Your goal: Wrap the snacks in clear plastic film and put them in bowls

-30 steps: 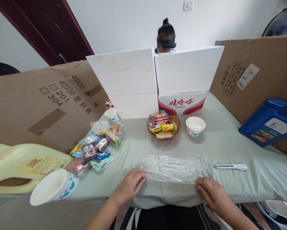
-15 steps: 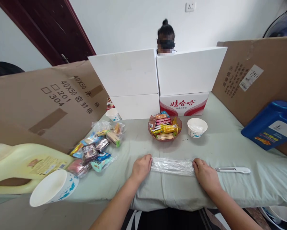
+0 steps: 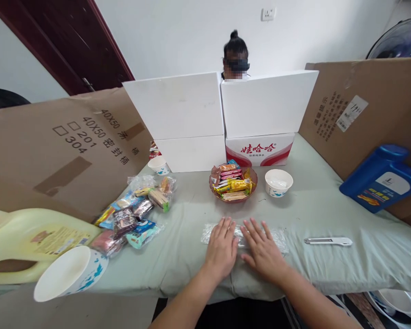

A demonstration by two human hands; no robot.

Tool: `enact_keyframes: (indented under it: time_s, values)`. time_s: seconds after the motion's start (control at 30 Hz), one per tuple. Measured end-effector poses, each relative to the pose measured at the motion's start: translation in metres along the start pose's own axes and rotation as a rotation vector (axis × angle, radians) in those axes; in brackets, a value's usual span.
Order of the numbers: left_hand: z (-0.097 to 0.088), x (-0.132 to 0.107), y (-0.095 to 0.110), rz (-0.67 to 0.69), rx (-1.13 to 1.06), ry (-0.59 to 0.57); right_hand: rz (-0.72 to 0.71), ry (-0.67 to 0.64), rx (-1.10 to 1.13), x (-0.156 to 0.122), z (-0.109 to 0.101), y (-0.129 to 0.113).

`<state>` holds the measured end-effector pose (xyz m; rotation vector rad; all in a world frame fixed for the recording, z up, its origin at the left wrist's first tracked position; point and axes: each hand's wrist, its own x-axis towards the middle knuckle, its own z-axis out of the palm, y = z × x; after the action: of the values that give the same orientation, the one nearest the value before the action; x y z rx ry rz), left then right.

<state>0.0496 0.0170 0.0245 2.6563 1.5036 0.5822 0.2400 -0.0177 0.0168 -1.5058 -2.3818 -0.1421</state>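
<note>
A folded strip of clear plastic film [image 3: 278, 236] lies crosswise on the cloth-covered table in front of me. My left hand [image 3: 222, 246] rests flat on its left half, fingers stretched forward. Beside it, my right hand [image 3: 263, 246] presses flat on the right half with fingers spread. The middle of the film is partly hidden under both hands. Just beyond the fingertips stands a reddish glass bowl [image 3: 213, 192] of wrapped snacks and sticks. To the right of the film lies a white utility knife [image 3: 328, 241].
Wrapped snacks [image 3: 136, 217] lie at left near a yellow jug [image 3: 54, 233] and a tilted paper bowl [image 3: 92, 274]. Another paper bowl [image 3: 278, 183] and a blue bottle [image 3: 380, 183] are at right. White boxes [image 3: 191, 114] and cardboard panels [image 3: 71, 137] wall the table; a person [image 3: 235, 50] is behind.
Both hands have let go of the film's ends and moved inward, now lying flat on its middle. The view has shifted slightly.
</note>
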Motion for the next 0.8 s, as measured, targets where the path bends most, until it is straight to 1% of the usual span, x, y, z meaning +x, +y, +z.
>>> enact_keyframes:
  time_s: [0.03, 0.07, 0.13, 0.2, 0.27, 0.3, 0.37, 0.43, 0.5, 0.57, 0.67, 0.73, 0.8]
  values:
    - [0.007, -0.003, 0.002, 0.015, -0.005, -0.066, -0.031, -0.051, 0.025, 0.000, 0.005, -0.002]
    - [0.013, -0.006, 0.001, 0.023, 0.000, -0.123, -0.033, -0.095, 0.042, -0.001, 0.010, -0.002]
    - [0.021, -0.012, -0.008, 0.042, 0.024, -0.201, 0.019, -0.145, 0.052, -0.010, 0.016, 0.007]
    - [0.021, -0.016, -0.020, 0.062, 0.047, -0.226, 0.087, -0.140, 0.034, -0.028, 0.017, 0.021]
    - [0.015, -0.020, -0.027, 0.063, 0.076, -0.212, 0.117, -0.097, -0.005, -0.050, 0.014, 0.032]
    - [0.011, -0.021, -0.027, 0.048, 0.095, -0.191, 0.115, -0.069, -0.031, -0.061, 0.012, 0.035]
    - [0.003, -0.022, -0.020, -0.012, 0.129, -0.130, 0.097, -0.015, -0.083, -0.084, 0.008, 0.034]
    - [-0.002, -0.022, -0.007, -0.066, 0.130, -0.082, 0.082, 0.035, -0.130, -0.105, 0.004, 0.026]
    - [-0.004, -0.019, 0.007, -0.069, 0.099, -0.066, 0.070, 0.092, -0.161, -0.123, -0.001, 0.019]
    - [-0.002, -0.014, 0.019, -0.034, 0.070, -0.064, 0.043, 0.153, -0.156, -0.137, -0.007, 0.016]
    - [0.005, -0.003, 0.026, 0.024, 0.036, -0.072, 0.009, 0.231, -0.070, -0.148, -0.022, 0.019]
    - [0.010, 0.003, 0.026, 0.089, -0.005, -0.100, -0.021, 0.271, -0.005, -0.147, -0.036, 0.021]
    - [0.013, 0.006, 0.026, 0.180, -0.057, -0.127, -0.089, 0.262, 0.063, -0.139, -0.054, 0.018]
